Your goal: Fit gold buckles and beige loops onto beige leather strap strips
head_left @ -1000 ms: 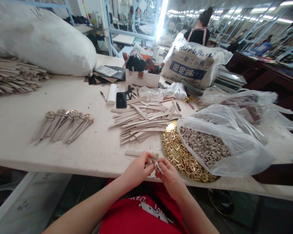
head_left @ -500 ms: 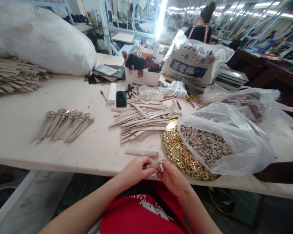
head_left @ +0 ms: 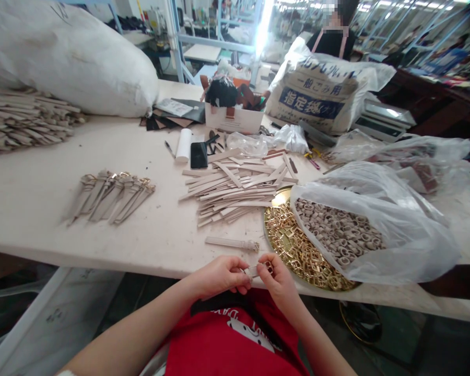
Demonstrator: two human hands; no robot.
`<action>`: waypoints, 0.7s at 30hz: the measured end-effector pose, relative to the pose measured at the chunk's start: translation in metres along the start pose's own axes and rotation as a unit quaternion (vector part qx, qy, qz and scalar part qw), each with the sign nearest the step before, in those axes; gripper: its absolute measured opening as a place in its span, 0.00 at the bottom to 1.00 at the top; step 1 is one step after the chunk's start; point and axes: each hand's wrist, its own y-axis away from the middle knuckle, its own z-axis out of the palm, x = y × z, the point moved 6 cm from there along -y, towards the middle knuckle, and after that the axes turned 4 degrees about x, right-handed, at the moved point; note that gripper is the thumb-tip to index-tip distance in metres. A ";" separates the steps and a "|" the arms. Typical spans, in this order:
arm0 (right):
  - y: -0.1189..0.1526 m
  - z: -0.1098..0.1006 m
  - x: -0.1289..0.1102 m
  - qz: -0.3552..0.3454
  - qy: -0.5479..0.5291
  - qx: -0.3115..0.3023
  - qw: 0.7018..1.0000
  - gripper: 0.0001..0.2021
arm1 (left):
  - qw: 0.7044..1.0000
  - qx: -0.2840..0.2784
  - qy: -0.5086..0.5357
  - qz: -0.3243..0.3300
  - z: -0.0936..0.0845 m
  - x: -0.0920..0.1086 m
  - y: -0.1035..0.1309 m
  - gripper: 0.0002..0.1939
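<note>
Close to the table's front edge, my left hand (head_left: 232,275) pinches one end of a short beige strap (head_left: 252,271). My right hand (head_left: 276,277) is closed on the other end, where a gold buckle (head_left: 268,267) shows between thumb and fingers. Part of the strap is hidden by my fingers. Just beyond my hands lies another beige strap (head_left: 232,243) with a buckle at its right end. A round tray (head_left: 267,225) of gold buckles (head_left: 297,250) stands to the right of my right hand.
A clear plastic bag (head_left: 407,245) of beige loops (head_left: 340,230) overlaps the tray. Loose beige strips (head_left: 235,190) are heaped mid-table, and buckled straps (head_left: 115,196) lie at left. Farther back are a phone (head_left: 198,155), a white box (head_left: 233,118) and large sacks (head_left: 102,68). A person (head_left: 337,39) is behind.
My right hand has shifted its grip along the strap; the buckle now shows above its thumb. The strap has turned flatter between both hands. The whole view has shifted slightly.
</note>
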 end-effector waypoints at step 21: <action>0.012 0.015 -0.006 -0.058 -0.006 -0.041 0.997 0.11 | 0.993 0.014 -0.107 0.050 0.001 0.014 -0.001 0.26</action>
